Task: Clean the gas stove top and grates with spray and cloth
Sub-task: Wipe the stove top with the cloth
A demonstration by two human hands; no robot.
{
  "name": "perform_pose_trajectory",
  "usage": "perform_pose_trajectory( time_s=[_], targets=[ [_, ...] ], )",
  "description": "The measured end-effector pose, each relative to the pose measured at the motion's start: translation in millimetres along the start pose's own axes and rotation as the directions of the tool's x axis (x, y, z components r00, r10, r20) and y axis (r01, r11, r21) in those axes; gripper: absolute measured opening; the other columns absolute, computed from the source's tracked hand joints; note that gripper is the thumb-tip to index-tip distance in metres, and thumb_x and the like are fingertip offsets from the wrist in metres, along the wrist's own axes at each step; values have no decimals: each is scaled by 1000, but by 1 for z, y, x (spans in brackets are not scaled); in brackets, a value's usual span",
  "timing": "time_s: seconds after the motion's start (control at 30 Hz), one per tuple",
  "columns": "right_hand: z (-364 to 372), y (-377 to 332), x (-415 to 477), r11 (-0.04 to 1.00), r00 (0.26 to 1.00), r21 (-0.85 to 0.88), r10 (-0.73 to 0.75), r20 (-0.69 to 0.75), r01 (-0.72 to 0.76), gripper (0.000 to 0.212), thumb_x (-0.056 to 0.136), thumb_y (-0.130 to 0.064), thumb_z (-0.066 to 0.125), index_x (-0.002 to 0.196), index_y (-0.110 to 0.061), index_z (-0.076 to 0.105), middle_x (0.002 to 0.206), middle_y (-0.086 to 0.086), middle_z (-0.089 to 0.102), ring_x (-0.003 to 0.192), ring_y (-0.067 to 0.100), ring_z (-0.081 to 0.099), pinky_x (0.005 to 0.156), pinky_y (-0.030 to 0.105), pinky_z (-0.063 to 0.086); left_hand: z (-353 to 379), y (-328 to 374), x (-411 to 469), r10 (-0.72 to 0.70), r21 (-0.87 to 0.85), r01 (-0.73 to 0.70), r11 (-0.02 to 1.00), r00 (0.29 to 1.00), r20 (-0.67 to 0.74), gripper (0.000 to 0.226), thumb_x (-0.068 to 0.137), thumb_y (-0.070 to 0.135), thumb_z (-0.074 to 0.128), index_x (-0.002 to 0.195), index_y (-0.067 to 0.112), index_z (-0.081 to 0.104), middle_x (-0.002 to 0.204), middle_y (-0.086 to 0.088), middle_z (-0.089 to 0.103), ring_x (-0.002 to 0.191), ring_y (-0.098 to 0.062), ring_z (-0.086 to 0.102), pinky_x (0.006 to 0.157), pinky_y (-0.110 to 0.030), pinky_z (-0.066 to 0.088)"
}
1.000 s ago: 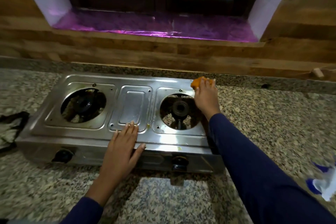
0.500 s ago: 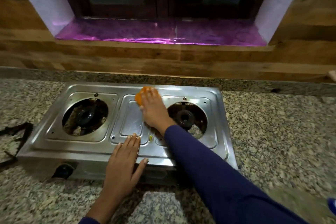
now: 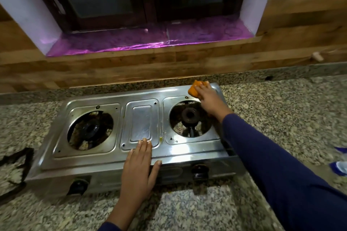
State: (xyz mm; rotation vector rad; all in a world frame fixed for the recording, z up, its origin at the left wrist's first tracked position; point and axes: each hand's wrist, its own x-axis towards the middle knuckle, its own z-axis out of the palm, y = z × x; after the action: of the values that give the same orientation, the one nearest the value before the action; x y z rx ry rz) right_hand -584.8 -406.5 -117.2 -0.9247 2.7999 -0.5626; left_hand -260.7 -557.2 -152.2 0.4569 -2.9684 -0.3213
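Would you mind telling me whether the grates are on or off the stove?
Off: both burner wells of the stove are bare, right burner exposed.

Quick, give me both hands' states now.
Left hand: open, flat on the stove.
Right hand: closed on the orange cloth.

The stove [image 3: 131,155] sits on the surface [image 3: 281,118], with a window sill [image 3: 150,43] behind it at 12 o'clock. The left hand [image 3: 139,170] lies flat on its front edge at 6 o'clock; the right hand [image 3: 212,101] presses a cloth [image 3: 194,90] on its corner at 1 o'clock. A grate [image 3: 15,167] lies on the surface at 9 o'clock, just beside the stove.
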Motion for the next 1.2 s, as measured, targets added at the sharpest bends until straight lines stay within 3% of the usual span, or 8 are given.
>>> perform_pose_trajectory(
  time_s=[0.3,0.47,0.57,0.67,0.83,1.0,1.1,1.2],
  targets=[
    [30,-10,-163,991,977,80,122,-176,-110,50,98,-17,47,148,-14,42,157,11,32,150,30,17,120,50,19,-1,-11,-2,72,-73,-71,995,997,14,72,98,60,18,153,14,27,162,-1,20,150,-14,12,122,-34,11],
    [70,-89,-169,963,913,62,267,-307,-260,50,96,-16,50,145,-9,44,153,14,39,146,35,24,120,49,20,-12,-33,-7,249,-181,-243,953,968,13,67,99,57,23,155,21,19,162,9,7,150,-5,-3,121,-27,0],
    [96,-152,-143,964,913,58,265,-310,-260,54,94,-17,48,146,-7,39,153,15,39,147,32,24,121,47,16,-15,-63,-10,275,-128,-271,954,961,15,68,99,58,23,155,19,23,162,4,14,151,-10,4,120,-31,2],
    [118,-207,-116,983,950,53,183,-251,-176,59,93,-17,48,149,-5,32,157,17,30,149,33,16,121,46,9,-19,-95,-11,251,-81,-249,965,968,21,70,100,58,18,152,13,29,160,-4,24,150,-19,16,120,-35,6],
    [140,-260,-103,992,991,49,-110,-71,114,57,94,-17,51,147,-4,38,155,19,34,147,35,21,118,52,19,-31,-137,-22,206,-73,-206,976,978,-6,68,100,52,15,151,11,33,159,-6,30,148,-18,21,119,-35,4],
    [130,-260,-147,950,970,199,-230,-80,241,48,97,-18,53,144,-9,46,154,12,38,147,22,23,121,32,11,-41,-184,-37,106,-57,-111,992,992,-75,63,97,42,27,150,9,34,159,-7,29,148,-20,23,117,-44,13],
    [131,-239,-160,977,975,181,-72,-212,111,44,95,-21,50,136,-6,54,146,17,48,142,32,33,118,45,26,-49,-218,-40,41,-36,-45,998,994,-100,66,96,45,29,151,9,31,160,-7,26,148,-20,22,117,-47,18],
    [134,-222,-140,973,930,74,229,-286,-216,47,91,-26,41,132,-6,53,143,22,46,137,46,36,110,55,33,-58,-252,-39,-24,-33,21,999,993,-112,70,96,49,25,151,7,31,160,-10,26,149,-23,19,119,-49,17]
  ],
)
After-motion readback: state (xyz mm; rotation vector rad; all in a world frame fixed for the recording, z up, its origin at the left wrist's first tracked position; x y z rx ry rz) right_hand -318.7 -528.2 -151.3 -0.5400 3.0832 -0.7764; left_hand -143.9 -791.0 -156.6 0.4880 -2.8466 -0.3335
